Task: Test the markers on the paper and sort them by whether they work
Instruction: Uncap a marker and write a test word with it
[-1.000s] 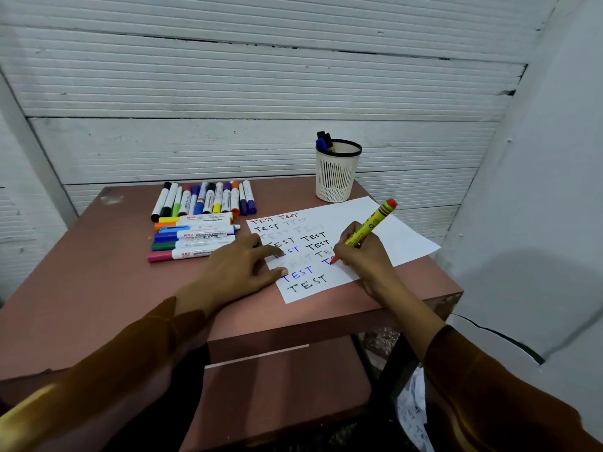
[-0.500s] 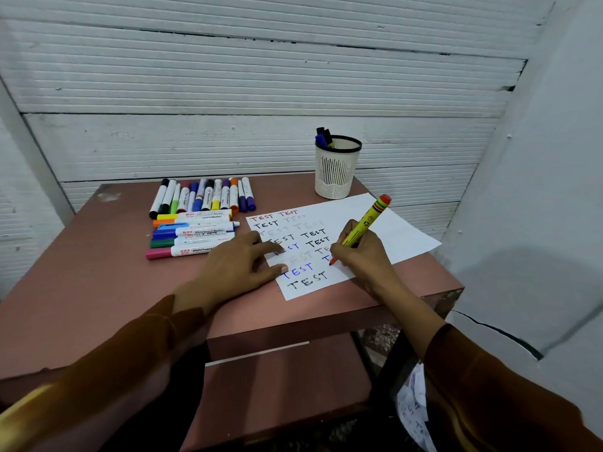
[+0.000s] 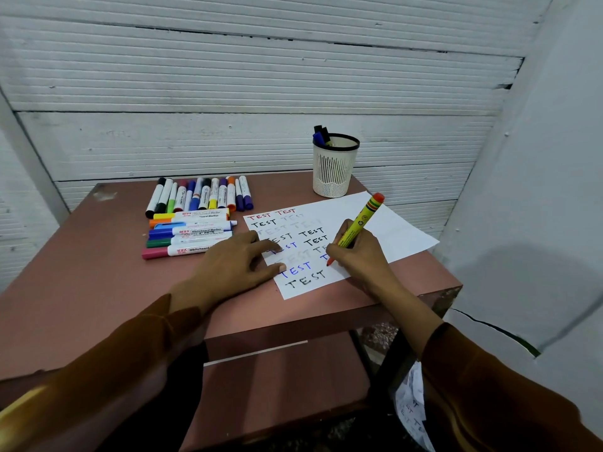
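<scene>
Under the right hand (image 3: 357, 256), which grips the yellow marker (image 3: 360, 221), the red tip has slid slightly leftward across the paper (image 3: 385, 230), suggesting a test stroke is underway. Beside it, the left hand (image 3: 235, 265) stays flat, fingers spread, pinning the sheet; untested markers (image 3: 195, 220) lie beyond it on the table (image 3: 81, 272).

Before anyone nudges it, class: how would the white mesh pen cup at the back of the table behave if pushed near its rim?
The pen cup is tall and tapers to a narrower base, so it would probably tip rather than slide. Its slotted walls suggest that it is light. The markers in the cup lean to one side, which may add to the wobble.
</scene>
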Tool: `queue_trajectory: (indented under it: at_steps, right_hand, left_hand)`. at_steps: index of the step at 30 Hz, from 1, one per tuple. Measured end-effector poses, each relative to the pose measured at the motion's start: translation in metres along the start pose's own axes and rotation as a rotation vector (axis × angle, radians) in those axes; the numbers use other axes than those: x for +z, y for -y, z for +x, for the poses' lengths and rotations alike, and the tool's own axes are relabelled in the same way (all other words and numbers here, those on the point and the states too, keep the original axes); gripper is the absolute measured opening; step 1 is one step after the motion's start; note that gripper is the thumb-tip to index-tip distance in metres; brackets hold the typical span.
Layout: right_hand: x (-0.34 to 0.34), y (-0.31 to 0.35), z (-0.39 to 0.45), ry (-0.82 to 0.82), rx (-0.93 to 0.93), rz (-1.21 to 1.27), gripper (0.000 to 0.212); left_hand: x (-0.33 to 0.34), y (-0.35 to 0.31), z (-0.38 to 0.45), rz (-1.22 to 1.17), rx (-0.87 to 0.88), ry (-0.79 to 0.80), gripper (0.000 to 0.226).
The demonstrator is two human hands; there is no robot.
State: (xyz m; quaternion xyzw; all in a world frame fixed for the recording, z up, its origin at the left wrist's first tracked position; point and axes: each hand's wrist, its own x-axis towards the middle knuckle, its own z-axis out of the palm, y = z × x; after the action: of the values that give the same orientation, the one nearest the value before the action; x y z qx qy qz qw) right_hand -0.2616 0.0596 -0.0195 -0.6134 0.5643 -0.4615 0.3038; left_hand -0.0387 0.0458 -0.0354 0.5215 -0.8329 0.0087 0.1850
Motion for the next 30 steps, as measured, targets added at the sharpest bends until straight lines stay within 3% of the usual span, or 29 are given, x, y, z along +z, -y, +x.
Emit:
queue_trajectory:
  at_steps: [14,30]
  right_hand:
    - [-0.0011,-0.0013,0.0018,-0.098,0.028,-0.008,0.028]
    - [-0.0013,-0.0024,0.002,-0.039,0.022,0.038,0.034]
  left_hand:
    - [-0.0004,0.001,-0.0001,-0.025,0.004,0.013,0.074]
    - [-0.0007,0.0003,0.0011,0.0,0.0,0.033,0.075]
